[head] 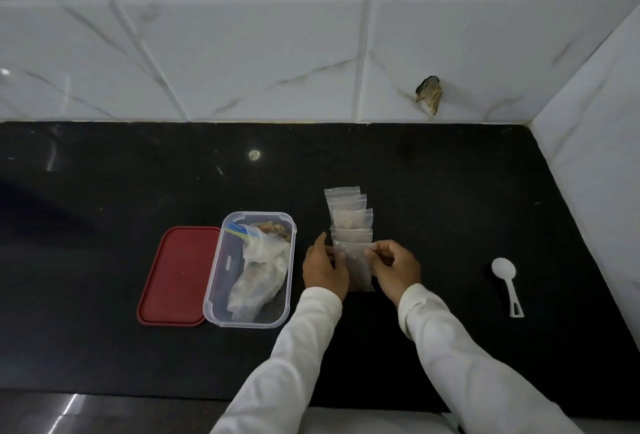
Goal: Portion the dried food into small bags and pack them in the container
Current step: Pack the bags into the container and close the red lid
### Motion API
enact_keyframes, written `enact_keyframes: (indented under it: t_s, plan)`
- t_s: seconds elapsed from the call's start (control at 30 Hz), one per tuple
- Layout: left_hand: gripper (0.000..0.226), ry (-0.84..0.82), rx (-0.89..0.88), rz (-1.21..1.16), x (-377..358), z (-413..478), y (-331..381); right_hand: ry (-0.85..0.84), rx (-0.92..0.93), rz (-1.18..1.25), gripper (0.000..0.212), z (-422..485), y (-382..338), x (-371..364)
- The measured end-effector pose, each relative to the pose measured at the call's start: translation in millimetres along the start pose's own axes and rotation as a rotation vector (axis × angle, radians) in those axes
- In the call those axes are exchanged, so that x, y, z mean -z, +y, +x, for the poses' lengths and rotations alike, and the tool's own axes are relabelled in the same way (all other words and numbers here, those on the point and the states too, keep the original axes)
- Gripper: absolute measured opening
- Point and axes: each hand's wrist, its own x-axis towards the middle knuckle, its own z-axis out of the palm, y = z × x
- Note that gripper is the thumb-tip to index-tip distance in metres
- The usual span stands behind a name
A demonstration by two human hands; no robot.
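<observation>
Black stone bench (450, 191) lies under both grips. A white veined tile wall (242, 52) stands beyond them and returns along the right side. We note white sleeves (298, 347) on both arms.

The clear container (213, 277) stands open just left of the left grip (323, 269), not touching it. Inside it is a large crumpled bag (261, 274) with brownish dried food. The red lid (178, 276) lies flat just beside the container, on the side away from the grips.

A row of small bags (349, 218) overlaps in a line running from the grips toward the wall, and some show brownish fill. The nearest bag (356, 267) sits between the grips. The left grip pinches its left edge, thumb raised. The right grip (396, 269) pinches its upper right corner with curled fingers.

A white spoon (506, 277) lies well right of the right grip, bowl toward the wall. There is a chipped hole (429, 94) in the wall tile, far beyond the right grip.
</observation>
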Motion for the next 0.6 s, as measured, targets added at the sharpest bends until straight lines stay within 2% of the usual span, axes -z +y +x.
enact_keyframes:
  t_s: [0.2,0.47,0.6]
  plan:
    - [0.016,-0.002,0.026,-0.077,-1.3,2.0,-4.0,0.005,-0.025,0.030,0.006,3.0,2.1,-1.8]
    - [0.012,-0.065,0.023,0.001,0.1,0.3,-7.1,0.032,-0.056,0.042,0.013,1.1,4.2,-2.2]
    - [0.011,-0.089,0.015,-0.076,3.5,-3.7,-2.1,0.069,-0.050,0.082,0.018,-5.9,-1.9,-0.1]
